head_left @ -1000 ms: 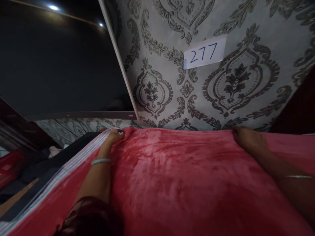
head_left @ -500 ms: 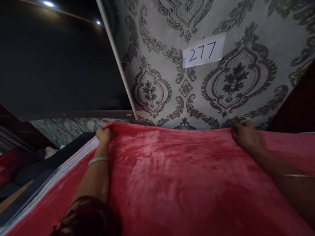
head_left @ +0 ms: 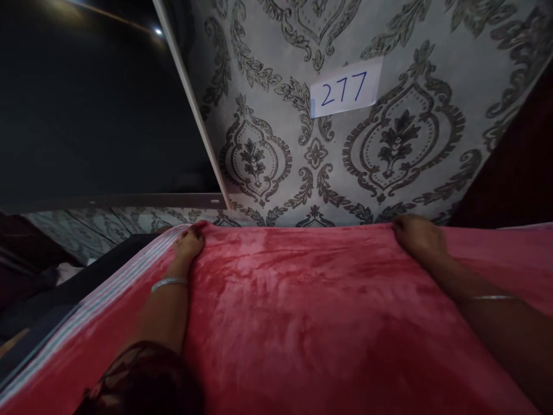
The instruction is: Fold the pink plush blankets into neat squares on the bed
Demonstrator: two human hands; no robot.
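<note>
A plush red blanket (head_left: 302,311) fills the lower half of the view, stretched between both arms. My left hand (head_left: 188,245) is closed on its far left corner, beside a pale striped border (head_left: 108,294). My right hand (head_left: 415,236) is closed on the far edge at the right. Each wrist wears a thin silver bangle. The fingertips of both hands curl over the far edge and are partly hidden.
A grey wall with dark ornamental pattern (head_left: 389,132) rises just behind the blanket, with a white paper label reading 277 (head_left: 345,87). A large dark screen (head_left: 95,109) hangs at the left. Dark furniture and clutter lie at lower left (head_left: 30,294).
Both hands have stayed gripped on the blanket's far edge, which rose slightly and then dropped again. The view has shifted a little to the right.
</note>
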